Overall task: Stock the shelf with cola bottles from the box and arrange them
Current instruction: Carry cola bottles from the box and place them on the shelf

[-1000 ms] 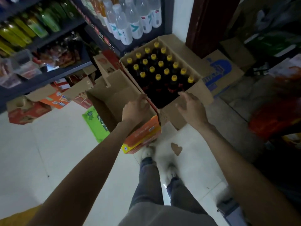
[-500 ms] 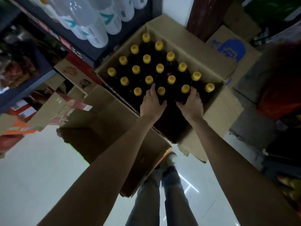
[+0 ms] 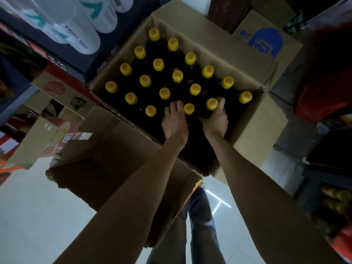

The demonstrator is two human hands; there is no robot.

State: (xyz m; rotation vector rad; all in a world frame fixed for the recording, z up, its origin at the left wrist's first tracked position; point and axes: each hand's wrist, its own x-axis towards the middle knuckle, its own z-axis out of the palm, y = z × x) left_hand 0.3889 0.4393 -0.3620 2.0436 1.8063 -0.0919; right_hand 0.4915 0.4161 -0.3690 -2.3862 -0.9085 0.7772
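Observation:
An open cardboard box (image 3: 255,122) on the floor holds several dark cola bottles with yellow caps. Both my hands reach into its near row. My left hand (image 3: 174,121) curls round the neck of one bottle (image 3: 189,109), fingers on the cap's left side. My right hand (image 3: 216,119) grips the neck of the neighbouring bottle (image 3: 211,104), thumb and fingers wrapped just below its cap. The bottles' dark bodies are hard to make out in the box's shadow.
A shelf (image 3: 62,60) with white-labelled clear bottles (image 3: 85,33) stands at upper left. An empty open carton (image 3: 106,168) lies at my left, against the box. Another carton with a blue logo (image 3: 266,42) sits behind. White tiled floor (image 3: 28,216) lies below.
I have leaned closer over the box. Both hands went from its near edge into the front row and closed round two bottle necks.

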